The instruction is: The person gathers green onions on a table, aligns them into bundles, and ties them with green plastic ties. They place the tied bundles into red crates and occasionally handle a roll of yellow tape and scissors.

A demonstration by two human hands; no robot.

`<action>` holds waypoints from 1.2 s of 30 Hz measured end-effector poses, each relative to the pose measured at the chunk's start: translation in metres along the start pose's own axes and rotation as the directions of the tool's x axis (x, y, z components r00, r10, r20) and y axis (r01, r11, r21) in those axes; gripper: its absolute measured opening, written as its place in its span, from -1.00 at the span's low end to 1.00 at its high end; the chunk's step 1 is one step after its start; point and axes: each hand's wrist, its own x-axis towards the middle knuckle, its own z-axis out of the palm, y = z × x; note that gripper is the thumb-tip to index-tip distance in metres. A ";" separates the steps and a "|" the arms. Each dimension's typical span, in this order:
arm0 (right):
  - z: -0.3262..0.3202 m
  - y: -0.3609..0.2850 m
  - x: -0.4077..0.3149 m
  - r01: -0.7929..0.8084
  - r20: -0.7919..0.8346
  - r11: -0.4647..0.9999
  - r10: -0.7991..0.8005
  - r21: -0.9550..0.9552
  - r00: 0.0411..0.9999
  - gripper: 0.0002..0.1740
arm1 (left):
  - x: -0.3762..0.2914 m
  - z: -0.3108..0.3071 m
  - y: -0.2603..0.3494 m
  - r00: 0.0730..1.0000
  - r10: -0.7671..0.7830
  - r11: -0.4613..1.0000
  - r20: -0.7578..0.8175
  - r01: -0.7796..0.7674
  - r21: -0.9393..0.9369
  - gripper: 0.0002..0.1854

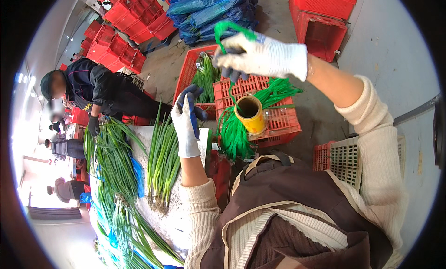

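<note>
My right hand (247,56), in a white glove with dark-coated fingers, is raised over the red crates and grips a strand of green plastic tie (228,26). My left hand (188,115), gloved alike, has its fingers apart and holds nothing; it is beside the top of a bunch of green onions (162,164) lying on the white table (174,220). Green strips (235,136) hang at the crate's edge next to a yellow cardboard tube (251,120) standing on the upturned red crate (285,124). More strips (278,93) lie beyond the tube.
A large pile of green onions (118,164) covers the table's far side, where a co-worker (104,87) reaches in with a gloved hand. A red crate (186,70) holds more onions. Blue plastic-wrapped bundles (212,11) and stacked red crates (132,18) stand beyond. A pale crate (345,161) is at right.
</note>
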 end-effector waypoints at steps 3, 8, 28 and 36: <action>0.020 0.026 0.002 -0.108 0.036 0.994 0.108 -0.011 0.993 -0.72 | -0.008 0.015 0.017 0.996 -0.009 1.000 0.083 0.010 -0.019 -0.62; 0.043 0.046 -0.002 -0.013 0.065 0.979 0.026 -0.202 0.998 -0.68 | -0.012 0.053 0.040 0.960 0.059 0.990 0.275 -0.091 0.106 -0.63; 0.141 0.195 -0.021 -0.316 -0.004 0.649 0.441 0.692 0.897 -0.76 | -0.018 0.005 -0.035 0.988 -0.034 0.962 0.152 0.073 -0.263 -0.72; 0.123 0.215 -0.003 -0.224 -0.214 0.932 0.290 0.285 0.933 -0.72 | -0.018 0.041 -0.122 0.983 -0.102 0.995 0.154 0.096 0.040 -0.77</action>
